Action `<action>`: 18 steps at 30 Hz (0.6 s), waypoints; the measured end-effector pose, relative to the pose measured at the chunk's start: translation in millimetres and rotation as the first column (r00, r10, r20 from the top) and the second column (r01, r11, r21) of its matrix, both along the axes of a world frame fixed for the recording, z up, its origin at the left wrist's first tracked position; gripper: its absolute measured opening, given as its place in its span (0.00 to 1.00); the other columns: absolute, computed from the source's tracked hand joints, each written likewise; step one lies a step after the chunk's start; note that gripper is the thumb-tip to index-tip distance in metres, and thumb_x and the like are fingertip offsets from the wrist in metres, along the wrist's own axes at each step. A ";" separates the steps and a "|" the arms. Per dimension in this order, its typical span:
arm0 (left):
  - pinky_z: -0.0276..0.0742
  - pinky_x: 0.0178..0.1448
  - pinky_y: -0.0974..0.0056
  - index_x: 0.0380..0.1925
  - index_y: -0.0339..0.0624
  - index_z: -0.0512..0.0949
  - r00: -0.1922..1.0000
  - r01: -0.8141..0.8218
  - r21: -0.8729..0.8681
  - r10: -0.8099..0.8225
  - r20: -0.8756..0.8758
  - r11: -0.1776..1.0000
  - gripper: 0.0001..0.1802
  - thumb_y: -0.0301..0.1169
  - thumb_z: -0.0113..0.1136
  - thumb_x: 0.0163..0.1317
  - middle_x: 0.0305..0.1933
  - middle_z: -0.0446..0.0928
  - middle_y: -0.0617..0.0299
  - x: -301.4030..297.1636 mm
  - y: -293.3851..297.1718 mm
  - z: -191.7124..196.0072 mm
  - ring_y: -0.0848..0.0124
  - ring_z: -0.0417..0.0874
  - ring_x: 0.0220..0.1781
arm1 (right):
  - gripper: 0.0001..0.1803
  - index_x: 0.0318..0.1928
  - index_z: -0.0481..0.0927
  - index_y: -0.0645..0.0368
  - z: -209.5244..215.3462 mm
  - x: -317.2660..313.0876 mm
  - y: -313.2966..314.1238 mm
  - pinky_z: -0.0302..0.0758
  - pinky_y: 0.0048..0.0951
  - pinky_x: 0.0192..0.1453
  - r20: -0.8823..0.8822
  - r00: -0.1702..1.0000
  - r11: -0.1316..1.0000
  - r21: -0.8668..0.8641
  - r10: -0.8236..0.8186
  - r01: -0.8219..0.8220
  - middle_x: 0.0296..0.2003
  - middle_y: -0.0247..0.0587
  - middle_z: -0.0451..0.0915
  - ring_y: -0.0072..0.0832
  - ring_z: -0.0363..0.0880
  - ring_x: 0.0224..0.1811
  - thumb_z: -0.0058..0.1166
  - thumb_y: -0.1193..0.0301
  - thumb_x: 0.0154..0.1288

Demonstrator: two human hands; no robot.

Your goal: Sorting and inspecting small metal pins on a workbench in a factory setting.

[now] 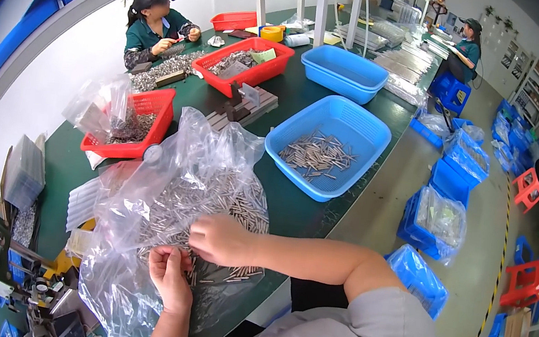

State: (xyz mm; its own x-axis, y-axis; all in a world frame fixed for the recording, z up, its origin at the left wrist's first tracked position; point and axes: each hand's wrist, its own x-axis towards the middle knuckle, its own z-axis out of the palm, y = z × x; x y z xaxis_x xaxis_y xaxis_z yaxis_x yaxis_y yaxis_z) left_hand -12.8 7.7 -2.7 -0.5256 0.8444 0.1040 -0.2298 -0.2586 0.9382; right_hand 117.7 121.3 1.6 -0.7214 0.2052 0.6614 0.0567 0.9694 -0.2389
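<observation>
A large clear plastic bag [114,295] lies spread on the green table, with a heap of thin metal pins [246,210] on and partly under its film. My right hand [224,240] reaches in from the right over the heap, its fingers curled in a pinch. Just below it and to the left, my left hand [171,279] has its thumb and fingers drawn together, palm side partly up. The two sets of fingertips are close to each other at the pins' near edge. Whatever either hand pinches is too small or too hidden to name.
Beyond the bag, a blue basket [344,115] holds more pins, with stacked blue basins [347,67] behind. Red baskets [169,106] with metal parts stand to the left. A co-worker [154,29] sits across the table. Blue crates [415,222] line the floor at right.
</observation>
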 end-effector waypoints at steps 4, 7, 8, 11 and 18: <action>0.71 0.31 0.73 0.34 0.39 0.68 0.998 0.048 -0.029 -0.049 -0.031 0.998 0.02 0.24 0.51 0.65 0.30 0.76 0.59 1.7 -1.4 1.7 0.76 0.73 0.26 | 0.06 0.32 0.75 0.61 8.2 4.7 6.5 0.72 0.31 0.30 -0.119 0.991 0.841 -0.529 0.059 -0.114 0.26 0.40 0.75 0.35 0.77 0.27 0.58 0.75 0.54; 0.74 0.33 0.71 0.35 0.39 0.69 0.992 0.128 -0.007 -0.128 0.002 0.992 0.02 0.24 0.52 0.65 0.31 0.76 0.58 4.4 -2.3 3.1 0.75 0.75 0.27 | 0.06 0.35 0.76 0.62 14.4 6.9 2.2 0.72 0.26 0.31 -0.167 0.984 0.739 -0.655 0.066 -0.160 0.26 0.37 0.78 0.27 0.77 0.27 0.57 0.75 0.57; 0.75 0.33 0.70 0.36 0.39 0.69 0.984 0.165 0.007 -0.165 0.061 0.986 0.03 0.24 0.52 0.65 0.31 0.77 0.57 4.8 -2.5 4.1 0.74 0.76 0.27 | 0.06 0.35 0.77 0.62 16.8 7.6 0.4 0.72 0.25 0.32 -0.172 0.983 0.667 -0.725 0.064 -0.170 0.27 0.36 0.78 0.23 0.77 0.28 0.57 0.75 0.57; 0.77 0.35 0.67 0.37 0.38 0.70 0.963 0.219 0.030 -0.221 0.156 0.975 0.03 0.25 0.52 0.66 0.32 0.77 0.56 5.2 -2.2 7.4 0.71 0.77 0.29 | 0.05 0.35 0.77 0.62 22.7 9.1 -1.8 0.72 0.23 0.33 -0.167 0.980 0.588 -0.783 0.111 -0.200 0.28 0.34 0.79 0.19 0.77 0.30 0.56 0.76 0.59; 0.79 0.36 0.65 0.37 0.38 0.71 0.926 0.260 0.084 -0.273 0.259 0.962 0.03 0.25 0.52 0.66 0.33 0.77 0.55 1.2 -0.5 4.9 0.69 0.78 0.31 | 0.04 0.35 0.77 0.63 15.8 5.7 -2.4 0.72 0.21 0.34 -0.227 0.965 0.571 -0.779 0.129 -0.259 0.30 0.34 0.79 0.17 0.76 0.31 0.55 0.77 0.59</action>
